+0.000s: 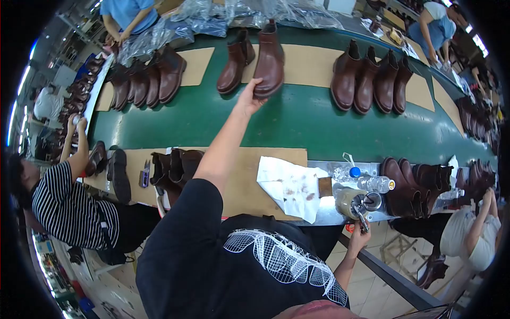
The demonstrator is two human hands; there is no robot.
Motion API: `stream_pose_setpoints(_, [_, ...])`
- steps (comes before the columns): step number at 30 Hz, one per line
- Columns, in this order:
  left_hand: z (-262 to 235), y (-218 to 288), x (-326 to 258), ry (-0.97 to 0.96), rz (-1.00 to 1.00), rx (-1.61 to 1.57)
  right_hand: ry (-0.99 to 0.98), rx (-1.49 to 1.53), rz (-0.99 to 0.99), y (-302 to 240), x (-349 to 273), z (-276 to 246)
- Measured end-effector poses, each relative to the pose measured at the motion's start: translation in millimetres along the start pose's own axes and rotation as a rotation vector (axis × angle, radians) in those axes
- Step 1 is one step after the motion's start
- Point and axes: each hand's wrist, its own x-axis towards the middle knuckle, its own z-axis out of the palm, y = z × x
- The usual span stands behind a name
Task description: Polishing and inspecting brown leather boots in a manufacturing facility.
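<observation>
The big green surface (pixel 297 125) runs under and past the left hand (pixel 249 100). Its fingers pinch the toe of one brown boot (pixel 269 59), whose long side points straight away from them. The right hand (pixel 360 240) is much farther off. One other boot (pixel 232 65) is just left of the pinching fingers; four more boots (pixel 366 82) stand to their right. One white cloth (pixel 289 183) lies nearer the body. The right fingers curl round one metal spray tool (pixel 362 213).

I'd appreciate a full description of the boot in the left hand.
The brown boot is ankle-high, shiny like leather, with a rounded toe and a top tab. The left hand grips its toe, the end nearest the camera. Another boot is on its left. It appears over cardboard; whether lifted is unclear.
</observation>
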Motion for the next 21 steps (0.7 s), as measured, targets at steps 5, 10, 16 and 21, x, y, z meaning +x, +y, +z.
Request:
stream_pose_setpoints(5, [26.1, 0.6, -109.7, -0.101, 0.026, -0.150, -0.030, -0.036, -0.026, -32.0, -3.1, 1.3])
stream_pose_setpoints(10, [29.6, -4.8, -193.5, -0.188, 0.074, -0.156, 0.110, -0.077, -0.224, -50.9, -9.8, -0.4])
stream_pose_setpoints(16, [17.0, -2.2, -248.5, -0.192, 0.138, -0.123, 0.194, -0.058, -0.491, -74.4, -26.7, -7.9])
stream_pose_setpoints(21, [9.6, 0.7, -294.2, -0.274, 0.308, 0.174, 0.171, 0.096, -0.387, -111.7, -46.5, -28.8])
